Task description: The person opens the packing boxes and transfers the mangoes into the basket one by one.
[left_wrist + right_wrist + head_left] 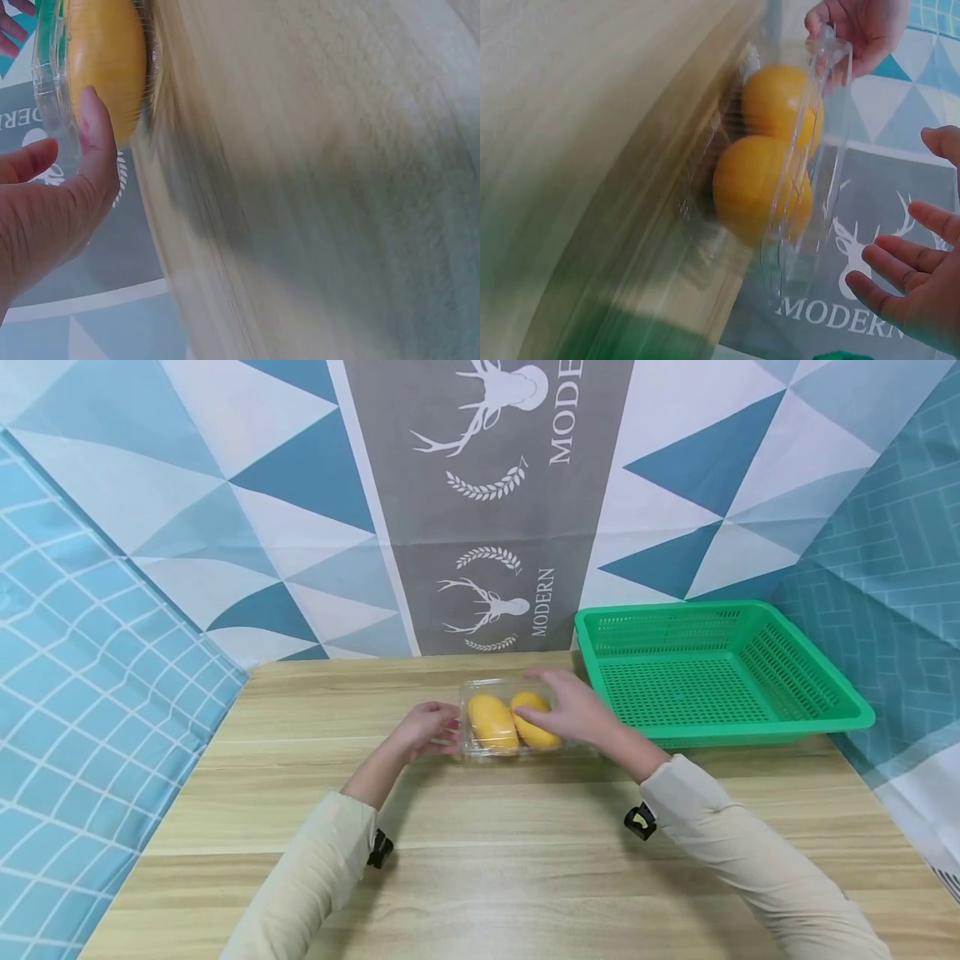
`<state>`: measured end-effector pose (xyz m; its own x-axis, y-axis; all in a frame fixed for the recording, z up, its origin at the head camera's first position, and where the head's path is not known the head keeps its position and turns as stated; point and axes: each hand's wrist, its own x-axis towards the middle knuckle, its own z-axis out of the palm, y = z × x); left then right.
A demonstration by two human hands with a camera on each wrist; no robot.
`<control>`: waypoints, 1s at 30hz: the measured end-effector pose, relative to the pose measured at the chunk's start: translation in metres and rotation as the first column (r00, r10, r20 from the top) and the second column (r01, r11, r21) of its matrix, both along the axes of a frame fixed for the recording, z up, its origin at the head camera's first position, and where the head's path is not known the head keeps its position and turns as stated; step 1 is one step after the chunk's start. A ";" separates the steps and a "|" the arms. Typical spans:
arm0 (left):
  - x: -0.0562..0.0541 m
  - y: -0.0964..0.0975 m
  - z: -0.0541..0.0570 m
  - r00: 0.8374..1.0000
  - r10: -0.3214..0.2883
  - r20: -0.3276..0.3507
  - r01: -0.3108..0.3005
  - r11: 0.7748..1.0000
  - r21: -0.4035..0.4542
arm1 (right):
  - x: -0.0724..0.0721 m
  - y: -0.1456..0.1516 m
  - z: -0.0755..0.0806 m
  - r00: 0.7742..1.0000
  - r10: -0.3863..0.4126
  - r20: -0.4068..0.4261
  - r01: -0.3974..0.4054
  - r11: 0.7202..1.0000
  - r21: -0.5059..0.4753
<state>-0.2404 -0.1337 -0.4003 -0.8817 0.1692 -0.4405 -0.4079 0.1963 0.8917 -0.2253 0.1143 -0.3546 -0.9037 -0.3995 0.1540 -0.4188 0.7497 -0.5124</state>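
Observation:
A clear plastic clamshell box (pixel 472 753) sits toward the back of the wooden table, two yellow mangoes (pixel 492 723) (pixel 761 189) inside it. At its left end is my left hand (pixel 433 728), fingers loosely bent and fingertips at the box's edge; in the left wrist view the thumb and a finger stand apart by the box's corner. My right hand (pixel 573 706) reaches over the box's right side. Seen from the right wrist, the right hand (pixel 922 262) has its fingers spread and apart from the box, with nothing held.
A green plastic basket (pixel 817 727) stands at the back right, close to my right forearm. Behind the table (pixel 480 860) hangs a patterned cloth (pixel 495 518) with deer prints. Blue patterned cloth (pixel 90 693) borders the left side.

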 end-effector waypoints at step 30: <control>0.002 0.002 -0.006 1.000 -0.003 -0.002 0.003 1.000 0.019 | 0.016 -0.058 -0.029 0.968 0.208 -0.140 -0.173 0.958 0.231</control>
<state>-0.2388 -0.1319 -0.4058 -0.8820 0.1803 -0.4354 -0.4054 0.1810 0.8961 -0.2094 0.0565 -0.3836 -0.7779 -0.6014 0.1825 -0.6280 0.7329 -0.2617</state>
